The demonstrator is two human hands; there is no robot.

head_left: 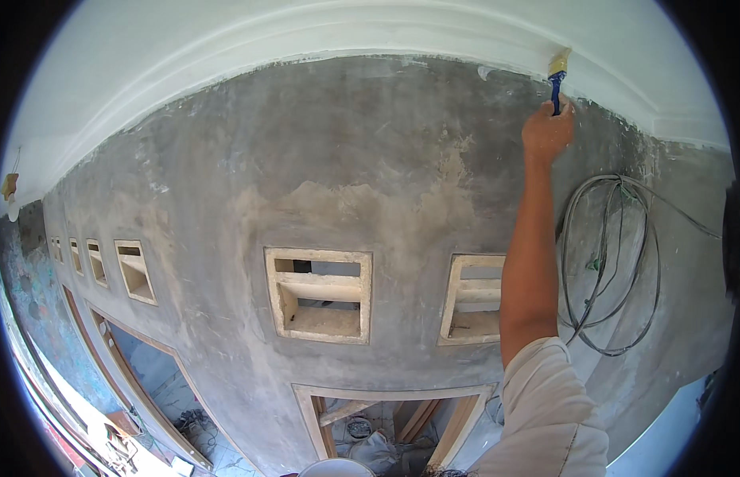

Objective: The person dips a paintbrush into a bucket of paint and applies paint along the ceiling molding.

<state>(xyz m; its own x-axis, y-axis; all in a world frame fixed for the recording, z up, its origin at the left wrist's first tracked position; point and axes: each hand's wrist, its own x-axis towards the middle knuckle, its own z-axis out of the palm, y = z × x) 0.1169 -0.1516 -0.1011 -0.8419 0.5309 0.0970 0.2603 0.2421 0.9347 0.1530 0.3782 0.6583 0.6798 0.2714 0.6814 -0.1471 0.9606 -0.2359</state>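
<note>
With our right hand (549,131) pinching the brush (557,77) by its handle, bristles at the white ceiling trim (386,36) above the grey wall (370,127), we judged light, level strokes best, though our unseen left hand's state we could not tell.

The blue-handled paintbrush (557,76) points upward, touching white cornice (465,38).

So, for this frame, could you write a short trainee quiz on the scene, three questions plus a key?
1. What colour is the handle of the paintbrush in the right hand?
2. True or false: a cable coil hangs to the right of the forearm.
3. The bristles are up at: a) a vent block; b) the white cornice; c) a door frame.

Key: 1. Blue. 2. True. 3. b.
</note>
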